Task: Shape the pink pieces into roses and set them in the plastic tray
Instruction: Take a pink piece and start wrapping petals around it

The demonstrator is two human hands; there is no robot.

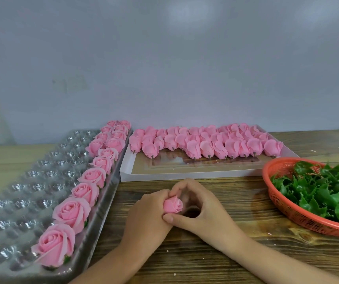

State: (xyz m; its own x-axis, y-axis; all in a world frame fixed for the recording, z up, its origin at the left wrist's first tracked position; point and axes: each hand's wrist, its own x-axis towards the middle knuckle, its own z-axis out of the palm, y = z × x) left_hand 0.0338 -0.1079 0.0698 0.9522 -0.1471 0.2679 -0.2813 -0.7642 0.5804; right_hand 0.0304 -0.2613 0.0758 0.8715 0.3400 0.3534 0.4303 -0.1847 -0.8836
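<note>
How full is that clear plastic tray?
Mostly empty: the plastic tray holds finished roses only along its right edge; its other cups are bare.

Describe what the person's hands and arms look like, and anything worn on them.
Left hand and right hand are bare: no gloves, rings or watch. Both forearms are uncovered to the picture's edge; no sleeve shows. The visible thumbnail is short, unpainted.

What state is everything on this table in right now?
pink rose: partly shaped, held in both hands.
left hand: grips the rose.
right hand: pinches its petals.
plastic tray: right edge filled with finished roses, most cups empty.
white box: holds unshaped pink pieces.
orange basket: holds green leaves.
</note>
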